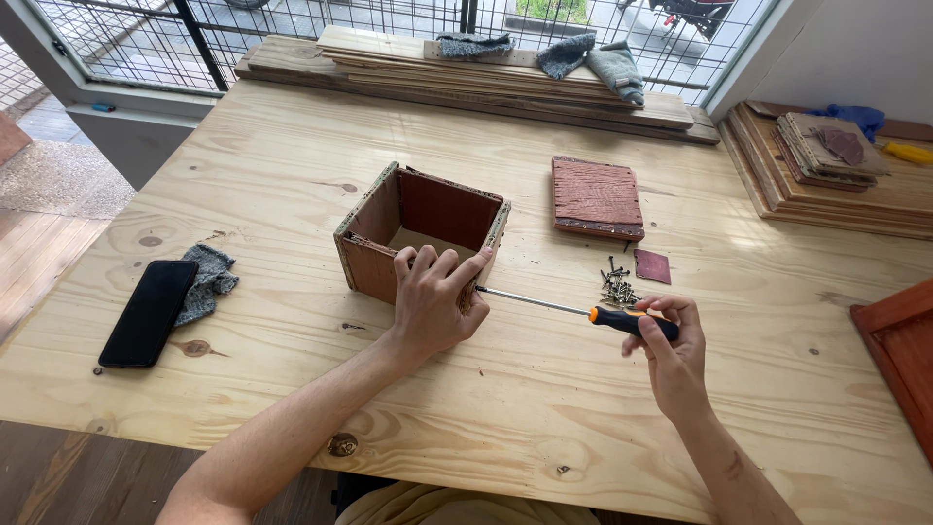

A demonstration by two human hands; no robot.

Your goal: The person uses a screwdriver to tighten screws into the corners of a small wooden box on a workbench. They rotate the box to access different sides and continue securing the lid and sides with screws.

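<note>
An open-topped box (420, 216) of reddish-brown plywood panels stands on the light wooden table (292, 156). My left hand (434, 297) grips its near right corner, fingers hooked over the rim. My right hand (669, 352) holds a screwdriver (575, 310) with an orange and black handle. Its thin shaft lies level and its tip meets the box's right side, just by my left fingers. A small heap of dark screws (616, 286) lies behind the shaft.
A loose reddish panel (596, 197) and a small dark red scrap (652, 265) lie right of the box. A black phone (149, 312) and grey glove (206, 280) sit at left. Stacked planks (486, 70) with grey gloves line the back; more boards (826, 175) at right.
</note>
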